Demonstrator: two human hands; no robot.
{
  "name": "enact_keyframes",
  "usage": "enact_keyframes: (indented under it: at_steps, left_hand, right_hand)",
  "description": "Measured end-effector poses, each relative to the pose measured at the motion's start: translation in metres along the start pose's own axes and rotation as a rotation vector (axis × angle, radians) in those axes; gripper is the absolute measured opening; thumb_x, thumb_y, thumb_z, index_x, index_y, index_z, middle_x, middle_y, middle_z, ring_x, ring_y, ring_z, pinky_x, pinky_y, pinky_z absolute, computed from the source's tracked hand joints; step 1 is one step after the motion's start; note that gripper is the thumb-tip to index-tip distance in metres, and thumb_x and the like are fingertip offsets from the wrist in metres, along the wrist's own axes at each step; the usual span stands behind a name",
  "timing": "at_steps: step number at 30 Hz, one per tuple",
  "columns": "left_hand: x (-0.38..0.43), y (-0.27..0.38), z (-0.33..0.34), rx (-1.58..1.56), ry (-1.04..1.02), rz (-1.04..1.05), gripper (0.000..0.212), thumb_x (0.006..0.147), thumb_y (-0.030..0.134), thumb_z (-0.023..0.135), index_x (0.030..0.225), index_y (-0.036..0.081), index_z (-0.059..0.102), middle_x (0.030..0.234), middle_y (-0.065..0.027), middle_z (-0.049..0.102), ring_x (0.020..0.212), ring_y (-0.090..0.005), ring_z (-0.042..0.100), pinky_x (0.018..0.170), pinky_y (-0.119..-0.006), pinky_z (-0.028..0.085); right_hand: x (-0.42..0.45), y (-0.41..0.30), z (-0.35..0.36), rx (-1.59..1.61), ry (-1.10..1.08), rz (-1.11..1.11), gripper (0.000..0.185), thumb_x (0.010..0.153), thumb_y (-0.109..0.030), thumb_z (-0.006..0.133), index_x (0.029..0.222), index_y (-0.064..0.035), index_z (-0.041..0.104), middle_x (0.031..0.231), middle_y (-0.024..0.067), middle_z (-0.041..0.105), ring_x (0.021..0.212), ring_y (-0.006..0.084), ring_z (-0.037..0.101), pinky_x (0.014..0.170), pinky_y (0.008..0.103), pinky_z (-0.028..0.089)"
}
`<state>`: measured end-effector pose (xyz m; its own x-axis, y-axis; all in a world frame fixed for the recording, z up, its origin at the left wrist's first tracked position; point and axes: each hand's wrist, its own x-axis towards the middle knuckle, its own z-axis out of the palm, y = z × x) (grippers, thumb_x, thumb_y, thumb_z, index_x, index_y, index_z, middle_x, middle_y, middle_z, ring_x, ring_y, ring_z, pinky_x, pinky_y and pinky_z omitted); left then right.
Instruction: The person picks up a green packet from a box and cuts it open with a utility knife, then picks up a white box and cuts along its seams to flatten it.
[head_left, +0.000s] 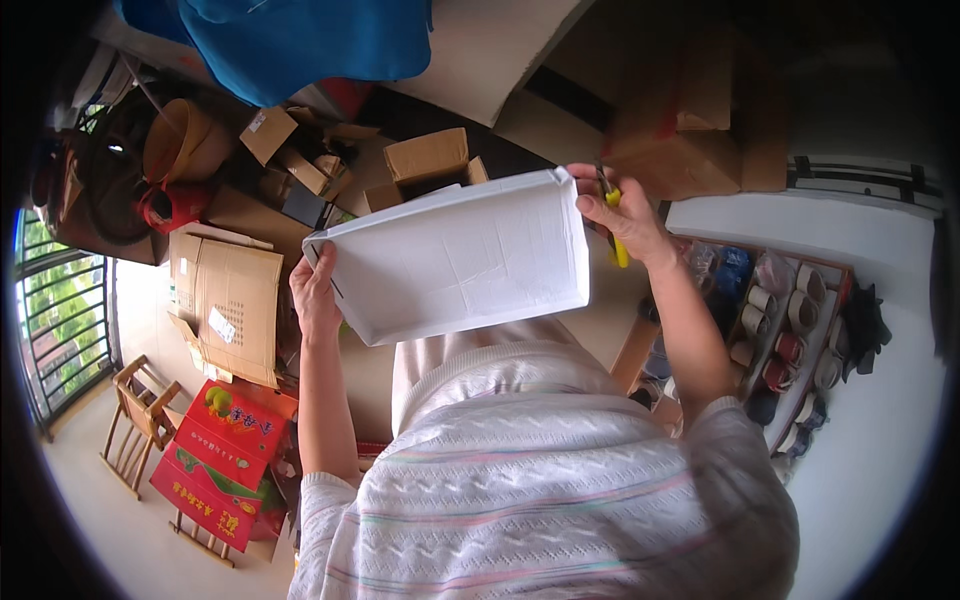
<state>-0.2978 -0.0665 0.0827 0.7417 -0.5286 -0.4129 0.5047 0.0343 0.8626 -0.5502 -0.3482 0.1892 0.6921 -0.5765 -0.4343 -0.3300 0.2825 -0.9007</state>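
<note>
A shallow white cardboard tray or box lid (469, 259) is held up in front of my body, its hollow side towards me. Creases run across its inner face. My left hand (313, 289) grips its left end, thumb over the rim, beside a dark slit-like mark in the end wall. At the upper right corner, my right hand (622, 214) pinches the rim between thumb and fingers. That same hand also carries a yellow-handled tool (619, 253) with a dark metal end; my fingers partly hide it, so I cannot tell scissors from pliers.
Open cardboard cartons (426, 159) lie beyond the tray, with a flattened carton (229, 300) at left. Red printed boxes (225, 450) rest near a wooden chair (139, 420). A shoe rack (780, 330) stands at right; large boxes (675, 150) are behind it. Blue cloth (300, 45) hangs at top.
</note>
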Motion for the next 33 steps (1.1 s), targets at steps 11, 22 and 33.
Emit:
enact_keyframes:
  at_steps: [11,22,33]
  left_hand:
    - [0.011,0.011,0.005,0.706,0.036,0.213,0.021,0.089,0.021,0.056,0.089,0.001,0.063,0.072,0.0053,0.057,0.066,-0.0021,0.045,0.059,-0.018,0.038]
    - [0.013,-0.007,-0.023,0.305,-0.068,0.118,0.017,0.087,0.020,0.059,0.091,0.004,0.064,0.073,0.0056,0.059,0.065,-0.0023,0.047,0.059,-0.018,0.038]
    - [-0.054,0.034,0.124,1.467,-0.536,0.714,0.052,0.069,0.020,0.070,0.116,0.009,0.053,0.112,-0.0121,0.057,0.104,-0.0306,0.052,0.092,-0.038,0.041]
  right_hand:
    - [-0.019,0.022,0.035,-0.327,-0.288,-0.066,0.041,0.070,0.000,0.073,0.107,0.0008,0.056,0.093,0.0012,0.057,0.069,0.0017,0.045,0.068,0.0155,0.043]
    - [-0.022,0.043,0.002,-0.499,-0.152,-0.033,0.039,0.072,-0.021,0.073,0.101,-0.0002,0.058,0.082,0.0044,0.060,0.077,0.0120,0.055,0.074,0.0254,0.045]
    - [-0.022,0.027,0.056,-0.684,-0.257,-0.269,0.033,0.072,-0.011,0.063,0.102,0.0002,0.056,0.072,0.0138,0.060,0.065,0.0198,0.060,0.061,0.0291,0.047]
